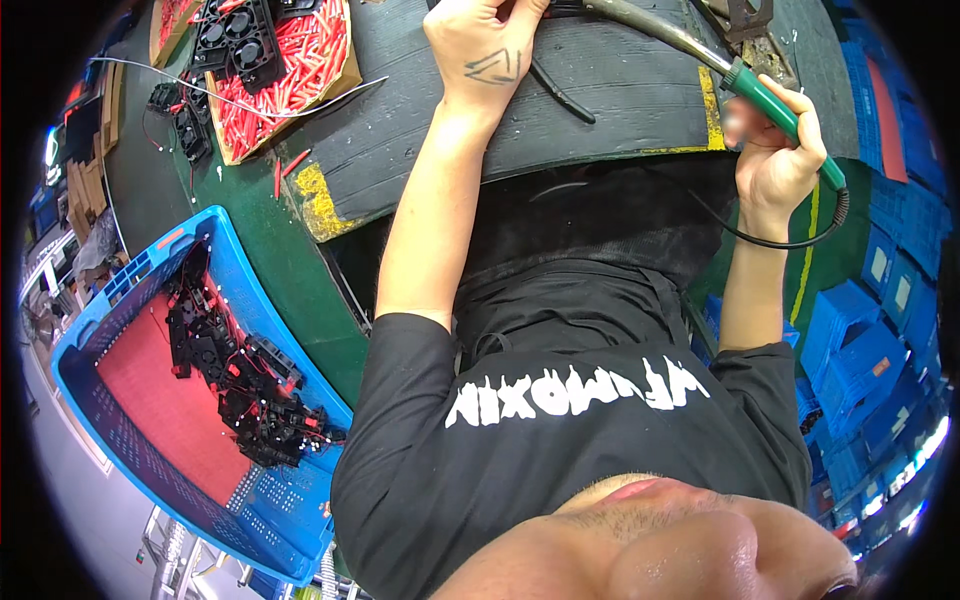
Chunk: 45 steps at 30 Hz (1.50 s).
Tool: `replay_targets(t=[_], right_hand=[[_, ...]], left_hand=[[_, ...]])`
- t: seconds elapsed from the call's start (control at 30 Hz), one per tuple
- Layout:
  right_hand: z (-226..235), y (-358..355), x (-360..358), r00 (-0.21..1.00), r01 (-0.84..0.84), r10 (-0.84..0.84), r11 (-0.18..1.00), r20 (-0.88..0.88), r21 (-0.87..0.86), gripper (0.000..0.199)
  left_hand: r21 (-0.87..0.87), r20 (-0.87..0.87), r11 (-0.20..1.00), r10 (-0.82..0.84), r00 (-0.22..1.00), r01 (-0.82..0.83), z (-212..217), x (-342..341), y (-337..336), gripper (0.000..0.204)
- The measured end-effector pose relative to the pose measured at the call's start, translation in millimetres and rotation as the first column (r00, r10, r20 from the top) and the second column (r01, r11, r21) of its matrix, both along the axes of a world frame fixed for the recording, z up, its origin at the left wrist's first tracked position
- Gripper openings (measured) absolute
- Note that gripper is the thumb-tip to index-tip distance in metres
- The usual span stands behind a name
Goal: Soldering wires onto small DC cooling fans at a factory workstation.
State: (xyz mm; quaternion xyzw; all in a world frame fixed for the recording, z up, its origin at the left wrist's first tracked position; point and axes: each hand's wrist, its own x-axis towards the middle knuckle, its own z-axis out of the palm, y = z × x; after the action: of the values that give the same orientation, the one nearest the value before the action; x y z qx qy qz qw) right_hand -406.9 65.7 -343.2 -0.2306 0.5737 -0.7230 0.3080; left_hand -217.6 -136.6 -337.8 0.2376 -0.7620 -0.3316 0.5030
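Observation:
My right hand [775, 165] is wrapped round a soldering iron [765, 103] with a green handle and a long metal shaft. The shaft slants up and left toward my left hand [485, 55] at the top edge of the head view. Those left fingers are curled together and partly cut off by the edge, so what they pinch cannot be made out. A short black cable [562, 95] lies on the black work mat [410, 110] beside my left wrist. From the handle's lower end, the iron's black cord [800, 243] loops down and leftward.
At upper left, a cardboard box [350, 70] holds many thin red tubes [285, 100], with black fan units [235, 50] on top. Several wired black fan parts [245, 375] lie in a blue crate [160, 460] on my left. Blue bins [860, 350] are stacked on the right.

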Motion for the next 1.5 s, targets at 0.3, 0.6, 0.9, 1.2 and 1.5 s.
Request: replay_targets(t=[0.3,0.6,0.9,1.2,1.5], right_hand=[[5,-1,7,0.993,-0.03,0.025,0.999,-0.114,-0.043,0.053],[9,0,11,0.989,-0.027,0.02,0.999,-0.144,-0.044,0.052],[12,-5,13,0.984,-0.034,0.025,0.998,-0.176,-0.051,0.052],[4,4,6,0.998,-0.004,-0.002,0.995,-0.061,-0.1,0.053],[-25,-6,1,0.949,0.034,0.042,0.972,0.313,-0.233,0.051]], left_hand=[[0.031,0.008,0.999,0.012,1.0,-0.012,-1,-1,-1,0.014],[0.054,0.03,0.999,-0.001,1.0,0.0,-1,0,-1,0.014],[0.001,0.03,1.0,-0.02,0.999,0.02,-2,1,-3,0.014],[0.001,0.033,1.0,-0.018,0.999,0.018,-2,1,-4,0.014],[0.008,0.026,0.999,-0.04,0.999,0.04,0,-2,-1,0.013]])
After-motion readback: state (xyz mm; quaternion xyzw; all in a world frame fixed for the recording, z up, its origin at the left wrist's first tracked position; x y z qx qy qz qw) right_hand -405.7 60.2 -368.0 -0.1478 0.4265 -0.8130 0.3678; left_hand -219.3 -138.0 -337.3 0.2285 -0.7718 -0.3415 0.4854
